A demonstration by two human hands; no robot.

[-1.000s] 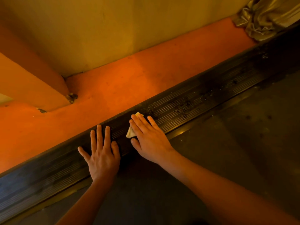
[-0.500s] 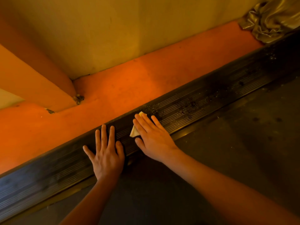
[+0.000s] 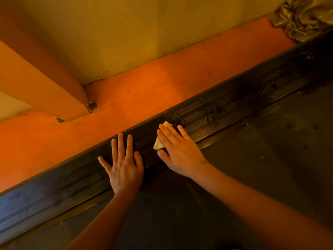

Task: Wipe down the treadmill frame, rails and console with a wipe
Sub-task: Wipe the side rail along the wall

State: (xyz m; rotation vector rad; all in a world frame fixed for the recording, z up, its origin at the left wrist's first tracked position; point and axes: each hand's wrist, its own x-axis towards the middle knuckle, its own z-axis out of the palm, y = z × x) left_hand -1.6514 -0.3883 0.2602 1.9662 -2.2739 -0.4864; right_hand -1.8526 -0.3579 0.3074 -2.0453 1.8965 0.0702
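Looking down on a dark ribbed side rail (image 3: 234, 107), running across the view from 8 o'clock to 2 o'clock. Pressing flat on it near the centre with the right hand (image 3: 180, 150), fingers straight and slightly spread, pointing toward 11 o'clock. Pinning a small pale folded wipe (image 3: 158, 144) under those fingers, against the rail's ribbed top. Showing one corner of it past the fingertips at 12 o'clock of the hand, another beside the thumb at 9 o'clock.

Resting the left hand (image 3: 124, 166) just beside, at 8 o'clock of the right, likewise flat on the rail, fingers straight and apart, holding nothing. Not touching hand to hand.

Speckled with small drops and dark spots along the rail at 2 o'clock of the wipe. Bordered at 5 o'clock by the dull grey treadmill belt (image 3: 252, 168), crossed by both bare forearms. Bordered at 11 o'clock by a strip of orange floor (image 3: 144, 91), then a yellowish wall (image 3: 144, 33). Jutting in from 9 o'clock, a slanted orange post (image 3: 36, 83), meeting the floor. Bunched at 1 o'clock, in the far corner, a crumpled shiny cloth (image 3: 306, 17), just beside the rail's far end.
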